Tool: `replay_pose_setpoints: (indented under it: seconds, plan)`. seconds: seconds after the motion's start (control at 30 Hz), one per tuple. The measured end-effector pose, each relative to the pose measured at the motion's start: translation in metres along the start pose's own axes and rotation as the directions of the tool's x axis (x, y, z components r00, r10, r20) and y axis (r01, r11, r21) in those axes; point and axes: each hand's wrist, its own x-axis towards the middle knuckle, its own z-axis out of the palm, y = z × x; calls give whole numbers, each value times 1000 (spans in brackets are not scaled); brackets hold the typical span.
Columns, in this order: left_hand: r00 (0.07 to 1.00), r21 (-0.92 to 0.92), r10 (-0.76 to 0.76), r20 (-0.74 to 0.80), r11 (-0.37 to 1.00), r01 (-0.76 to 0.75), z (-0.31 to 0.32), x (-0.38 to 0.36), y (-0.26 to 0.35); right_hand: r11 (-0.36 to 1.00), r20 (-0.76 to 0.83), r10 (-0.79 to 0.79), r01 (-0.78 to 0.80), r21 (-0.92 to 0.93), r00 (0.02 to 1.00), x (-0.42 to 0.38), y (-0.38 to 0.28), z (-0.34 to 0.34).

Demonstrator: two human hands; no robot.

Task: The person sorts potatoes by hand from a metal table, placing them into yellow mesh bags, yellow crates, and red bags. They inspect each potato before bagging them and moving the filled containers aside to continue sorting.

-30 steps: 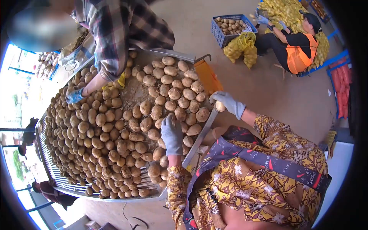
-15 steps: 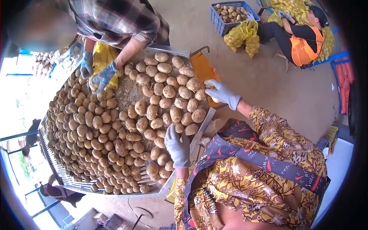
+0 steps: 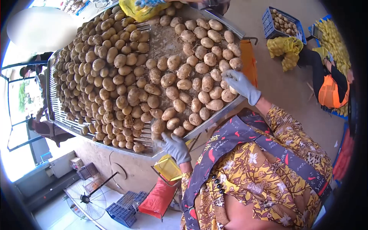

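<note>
Potatoes cover a slatted metal sorting table [image 3: 148, 132], densely on the left and in a looser layer on the right. My left hand [image 3: 175, 148], in a grey glove, is at the table's near edge with its fingers spread. A potato [image 3: 179, 131] lies just beyond its fingertips, and a blurred potato [image 3: 156, 135] is beside them. My right hand [image 3: 242, 87], gloved too, curls over the table's right edge around a pale potato [image 3: 233, 90] partly hidden under the palm. Beside that hand hangs an orange chute [image 3: 249, 63].
Across the table, a blue-gloved hand [image 3: 151, 2] holds a yellow mesh bag [image 3: 140, 12]. A person in an orange vest [image 3: 332, 92] sits near a blue crate [image 3: 268, 23] and filled mesh bags [image 3: 285, 50]. A fan [image 3: 85, 198] and a red sack [image 3: 159, 197] are at lower left.
The view has swung, shifting the table up and bringing the fan and red sack into sight. My right hand has come from over the chute to the table's edge; my left hand's fingers have spread.
</note>
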Motion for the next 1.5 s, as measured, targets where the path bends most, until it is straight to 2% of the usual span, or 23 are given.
replay_pose_setpoints:
  seconds: [0.07,0.13,0.17,0.2,0.27,0.3,0.37,0.43,0.5,0.53,0.6,0.7,0.73,0.87,0.93,0.97,1.0,1.07,1.1,1.27,1.33,1.4,1.5]
  plan:
    - [985,-56,140,101,989,-134,5,-5,10,996,-27,-50,48,-70,998,-12,-14,21]
    - [950,-104,312,15,945,-309,-11,-10,56,989,-41,-85,79,-122,996,-15,-20,28]
    - [923,-247,384,-4,894,-373,-11,-11,64,989,-37,-104,99,-106,994,-15,-19,28]
    - [833,-291,552,9,799,-526,-13,-4,62,988,-32,-124,120,-92,992,-14,-18,28]
    - [892,-400,448,-67,807,-435,-24,10,62,996,-6,-83,83,-34,997,-11,-16,30]
    - [884,-287,417,-212,838,-464,-19,28,40,995,-19,-73,71,-74,997,-10,-13,37]
    - [969,-320,151,-196,924,-209,-18,76,6,994,-17,-29,27,-108,999,-11,-19,38]
    - [985,-357,8,-172,931,-70,1,98,-13,987,-28,-85,80,-139,996,-5,-10,39]
    - [988,-230,20,-155,972,-56,14,106,-11,970,-33,-132,122,-211,991,-6,-12,40]
    - [996,-330,12,-88,943,-41,15,91,4,969,-35,-143,133,-208,989,-4,-11,41]
    - [996,-162,84,3,983,-83,7,62,25,950,-56,-162,140,-278,985,-5,-5,42]
    - [847,-262,530,-49,811,-523,-3,51,25,932,-70,-209,177,-316,975,-5,-5,39]
    - [847,-263,530,-48,811,-522,-7,59,21,906,-72,-273,231,-355,959,-5,-5,40]
    - [959,-232,188,-213,944,-236,-22,132,-12,915,-99,-240,191,-357,966,-6,-11,41]
    - [977,-110,211,-42,971,-214,-37,166,-20,916,-101,-258,210,-343,961,-1,-2,42]
    - [962,6,273,30,962,-273,-29,185,-34,908,-106,-272,218,-357,957,-2,-6,43]
    - [960,-2,280,13,960,-280,-33,196,-34,903,-112,-290,233,-361,951,-3,-3,45]
    - [929,338,310,201,868,-363,-37,212,-31,888,-124,-312,244,-389,942,-2,-3,45]
    - [904,376,419,87,826,-419,-26,216,-37,901,-133,-291,225,-372,947,-4,-5,46]
    - [865,369,492,95,790,-490,-22,222,-47,884,-132,-335,263,-387,933,-4,-7,48]
    - [802,268,587,110,760,-592,-24,216,-48,887,-149,-357,285,-363,922,0,-4,47]
    - [809,278,557,188,759,-588,-36,192,-39,926,-150,-268,212,-313,952,-5,-9,46]
    - [844,209,517,140,818,-536,-35,171,-47,947,-157,-222,175,-268,962,-3,-8,43]
